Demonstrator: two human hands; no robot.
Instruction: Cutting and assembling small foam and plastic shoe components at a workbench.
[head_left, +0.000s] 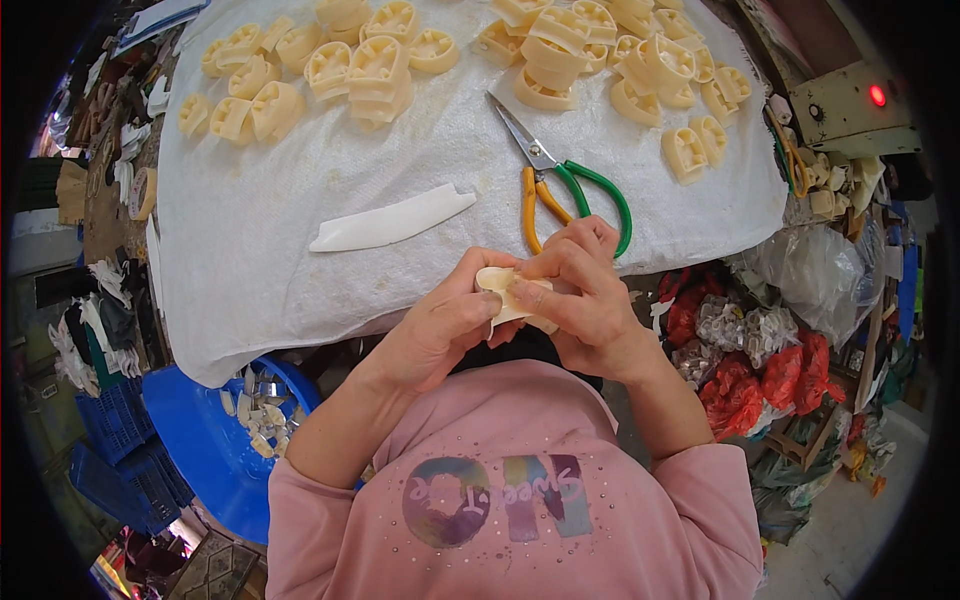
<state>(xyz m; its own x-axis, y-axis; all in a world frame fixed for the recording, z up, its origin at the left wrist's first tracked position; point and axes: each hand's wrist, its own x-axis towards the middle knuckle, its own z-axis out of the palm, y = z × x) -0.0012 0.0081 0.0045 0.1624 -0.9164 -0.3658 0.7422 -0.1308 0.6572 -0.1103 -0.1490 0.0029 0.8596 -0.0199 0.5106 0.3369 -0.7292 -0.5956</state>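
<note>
Cream-coloured and rounded at one end, the moulded piece (494, 277) is held between both hands, just off the near edge of the white-covered surface (260, 190) and in front of the pink shirt (500, 410). The fingers of the left hand (445, 325) grip its left end, thumb pressed on it; those of the right hand (585, 295) pinch it from the other side. Neither hand is free, and between them they hide much of the piece.

With both thumbs bearing on it, this one looks to be mid-work rather than finished. One white strip (395, 222) lies flat on the surface, apart from the hands. Farther off are the left pile of cream pieces (380, 85) and the right pile of cream pieces (555, 60), some stacked on one another. Which of these are done and which are waiting cannot be told, so how much is left stays open. The scissors (540, 155) lie with their blades pointing away from the person; whether the right hand touches their handles is unclear. Low on the left, a blue tub (190, 420) holds a loose heap of pale bits (265, 415), possibly offcuts or other parts, too small to judge
</note>
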